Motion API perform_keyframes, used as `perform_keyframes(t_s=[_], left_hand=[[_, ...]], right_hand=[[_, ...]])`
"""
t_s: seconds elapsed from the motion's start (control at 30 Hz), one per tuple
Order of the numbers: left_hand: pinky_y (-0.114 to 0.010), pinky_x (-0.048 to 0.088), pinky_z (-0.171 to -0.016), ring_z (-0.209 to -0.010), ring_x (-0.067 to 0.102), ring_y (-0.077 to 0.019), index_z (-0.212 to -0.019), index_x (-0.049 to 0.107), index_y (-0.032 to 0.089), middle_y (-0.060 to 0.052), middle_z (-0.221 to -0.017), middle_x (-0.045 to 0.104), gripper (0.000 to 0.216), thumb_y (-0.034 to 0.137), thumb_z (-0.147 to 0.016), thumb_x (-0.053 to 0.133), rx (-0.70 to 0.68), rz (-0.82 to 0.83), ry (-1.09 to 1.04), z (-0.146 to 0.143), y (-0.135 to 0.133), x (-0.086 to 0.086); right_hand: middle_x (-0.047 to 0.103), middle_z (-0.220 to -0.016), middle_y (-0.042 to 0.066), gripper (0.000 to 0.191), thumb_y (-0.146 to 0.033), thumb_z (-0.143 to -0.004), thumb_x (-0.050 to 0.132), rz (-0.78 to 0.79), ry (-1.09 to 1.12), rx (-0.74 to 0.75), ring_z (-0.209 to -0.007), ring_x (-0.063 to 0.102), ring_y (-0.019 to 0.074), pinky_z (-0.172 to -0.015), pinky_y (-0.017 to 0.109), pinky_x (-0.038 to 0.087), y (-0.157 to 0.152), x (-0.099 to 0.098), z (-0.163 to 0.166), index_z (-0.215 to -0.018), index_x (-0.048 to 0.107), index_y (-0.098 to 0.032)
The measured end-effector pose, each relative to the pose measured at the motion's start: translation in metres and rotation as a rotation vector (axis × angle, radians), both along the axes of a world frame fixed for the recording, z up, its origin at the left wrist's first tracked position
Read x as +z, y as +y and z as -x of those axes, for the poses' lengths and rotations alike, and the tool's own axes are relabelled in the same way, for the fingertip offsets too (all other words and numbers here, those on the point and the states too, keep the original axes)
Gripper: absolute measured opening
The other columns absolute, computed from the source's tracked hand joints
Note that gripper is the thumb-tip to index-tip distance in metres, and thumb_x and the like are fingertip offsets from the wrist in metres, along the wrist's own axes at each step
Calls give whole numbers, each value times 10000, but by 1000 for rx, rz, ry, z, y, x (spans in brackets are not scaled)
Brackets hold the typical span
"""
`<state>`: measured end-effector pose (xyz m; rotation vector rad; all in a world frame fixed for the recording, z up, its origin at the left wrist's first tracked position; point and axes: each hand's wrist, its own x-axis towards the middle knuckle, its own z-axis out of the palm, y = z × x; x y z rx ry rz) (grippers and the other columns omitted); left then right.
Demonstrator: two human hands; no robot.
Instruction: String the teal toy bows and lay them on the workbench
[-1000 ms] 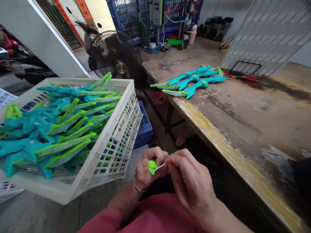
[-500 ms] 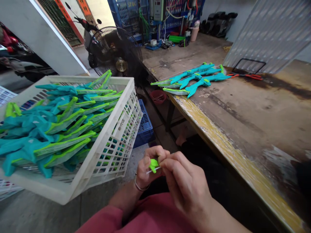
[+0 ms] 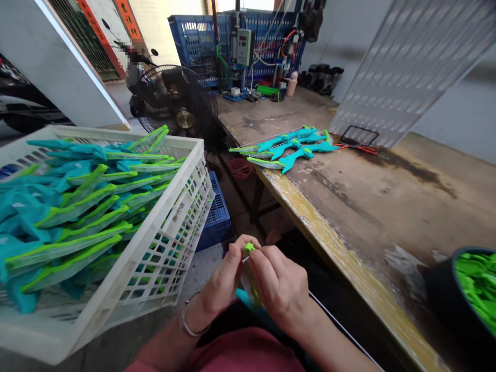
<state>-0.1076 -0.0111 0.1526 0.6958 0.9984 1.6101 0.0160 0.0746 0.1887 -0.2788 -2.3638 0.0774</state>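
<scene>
Close to my body, my left hand (image 3: 222, 281) is closed around the end of a teal and green toy bow (image 3: 245, 296). Its bright green tip (image 3: 248, 248) pokes up between my fingers. My right hand (image 3: 284, 289) pinches at that tip, on a short bit of white string (image 3: 244, 260); the fingertips partly hide it. A long stretch of string (image 3: 337, 321) runs out beyond my right forearm. Most of the bow is hidden behind my hands. Several like it fill the white crate (image 3: 170, 222) on the left.
More strung toy bows (image 3: 294, 147) lie on the worn wooden table (image 3: 372, 201), near red-handled scissors (image 3: 360, 149). A black tub (image 3: 445, 289) of green pieces is at the right edge. A blue crate (image 3: 217, 222) and a fan (image 3: 182, 103) stand beyond the white crate.
My view has shifted to the right and up, bringing the tub of green pieces in. Both hands are still together at the green tip; the teal part and long string now show below them.
</scene>
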Motion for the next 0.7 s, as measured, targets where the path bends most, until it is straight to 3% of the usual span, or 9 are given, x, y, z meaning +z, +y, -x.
perform_keyframes(t_s=[0.07,0.2,0.3,0.4,0.53,0.7], left_hand=[[-276,455,-718,-834,560,-192,-1168,636,219,-51,-953,611,502,643,-1015,414,1,6,41,2,0,2],[-259,482,-817,-957,617,-198,-1155,670,219,-53,-1042,681,293,454,-985,627,111,42,219,2,7,7],[-248,472,-635,-725,643,-154,-1206,633,238,-34,-989,703,304,454,-993,607,157,35,198,0,16,5],[-240,432,-541,-536,591,-118,-1182,629,224,-10,-815,695,294,457,-1020,551,98,49,221,2,21,1],[-247,470,-563,-575,618,-145,-1065,660,193,2,-679,640,222,398,-992,615,-7,-75,206,7,21,-4],[-209,404,-488,-488,546,-102,-879,645,182,24,-630,607,184,347,-953,681,123,-11,169,2,20,-8]], right_hand=[[622,-784,51,161,-94,-1015,453,39,16,2,-648,573,165,-524,272,460,3,0,2,-997,599,-160],[667,-903,84,170,-83,-1001,447,233,111,72,-830,627,197,-730,320,550,4,8,5,-963,572,-191],[652,-921,54,178,-59,-992,465,440,258,96,-826,622,168,-734,293,529,3,24,1,-954,549,-211],[631,-949,25,169,-72,-1000,500,607,366,23,-851,623,144,-743,259,506,5,37,-8,-958,540,-231],[626,-944,12,155,-87,-1012,516,608,332,-5,-848,626,132,-748,240,512,15,33,-15,-986,537,-238],[675,-1112,81,169,-60,-1004,504,498,160,55,-1025,670,172,-867,294,564,11,17,-18,-1016,563,-219]])
